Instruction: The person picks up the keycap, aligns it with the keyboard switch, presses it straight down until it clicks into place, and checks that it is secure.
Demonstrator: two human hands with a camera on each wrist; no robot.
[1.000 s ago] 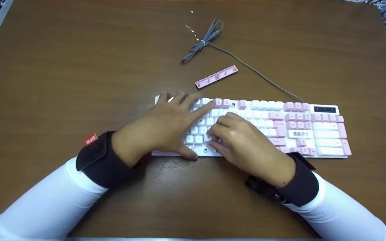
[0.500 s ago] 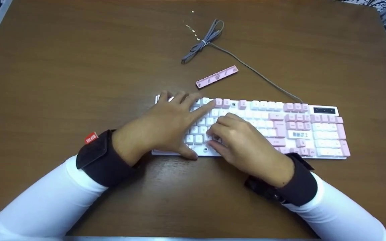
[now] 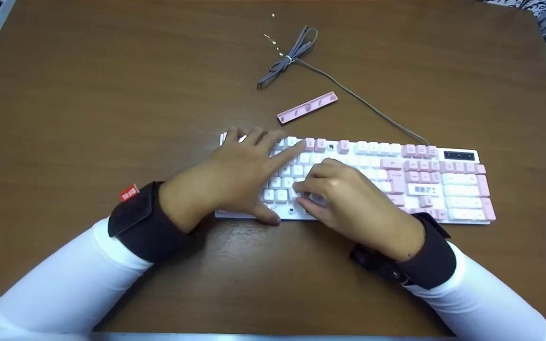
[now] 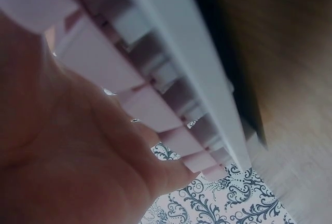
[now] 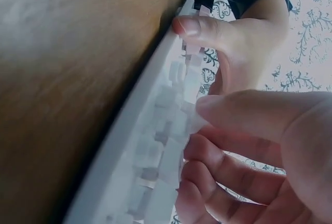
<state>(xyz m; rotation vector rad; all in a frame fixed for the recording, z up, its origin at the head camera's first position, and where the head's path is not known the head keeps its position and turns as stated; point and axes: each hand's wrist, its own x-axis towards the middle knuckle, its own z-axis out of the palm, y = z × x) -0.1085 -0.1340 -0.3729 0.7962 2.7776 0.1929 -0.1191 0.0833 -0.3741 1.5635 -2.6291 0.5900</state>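
A white and pink keyboard (image 3: 424,190) lies on the table. Across its left part my left hand (image 3: 221,182) rests with spread fingers, the thumb at the front edge. In the left wrist view, that palm (image 4: 78,146) lies against a row of pink keys (image 4: 145,105). My right hand (image 3: 349,203) works in the lower middle-left keys, its fingers curled and its thumb close to the index finger. The right wrist view shows the right thumb (image 5: 233,115) against a white keycap (image 5: 195,122), with fingertips on the other side. Gaps with dark sockets show in the top and bottom key rows.
A pink patterned strip (image 3: 307,108) lies behind the keyboard. Farther back is the tied bundle of grey cable (image 3: 288,59), whose lead (image 3: 372,108) runs to the keyboard's rear. The wooden table (image 3: 112,85) extends all around.
My right wrist has shifted slightly to the right, and its fingers have tilted a little at the keys. The left hand stays in place on the keyboard.
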